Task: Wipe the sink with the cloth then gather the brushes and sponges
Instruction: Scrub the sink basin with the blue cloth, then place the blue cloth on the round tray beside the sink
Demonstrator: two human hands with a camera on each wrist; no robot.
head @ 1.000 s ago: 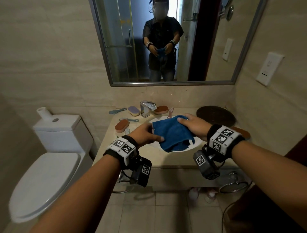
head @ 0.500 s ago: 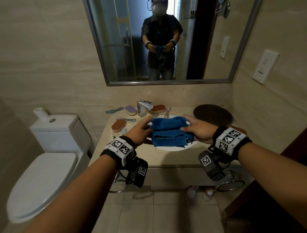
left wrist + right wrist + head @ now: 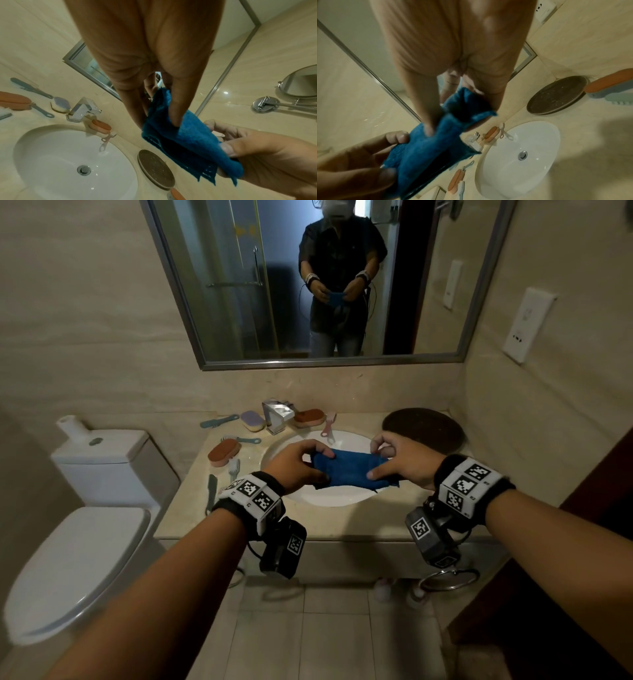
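Since the earlier frame the cloth (image 3: 349, 470) has been folded narrower, from a wide hanging sheet into a short thick band, and both hands have come closer together above the sink (image 3: 329, 498).

Now the band is held in the air at the middle of the head view, over the front half of the basin and not touching it. Its long axis runs left to right across the frame. The left hand (image 3: 294, 467) pinches the left end between thumb and curled fingers; the right hand (image 3: 400, 463) pinches the right end in the same way, with its thumb on the near edge. Both palms face inward and the wrists are about level, so neither hand is clearly nearer to the bowl.

The sink lies directly under the cloth, so I judge the coming move is mostly downward. Brushes and sponges lie on the counter (image 3: 191, 508) at the left and behind the tap (image 3: 275, 414).
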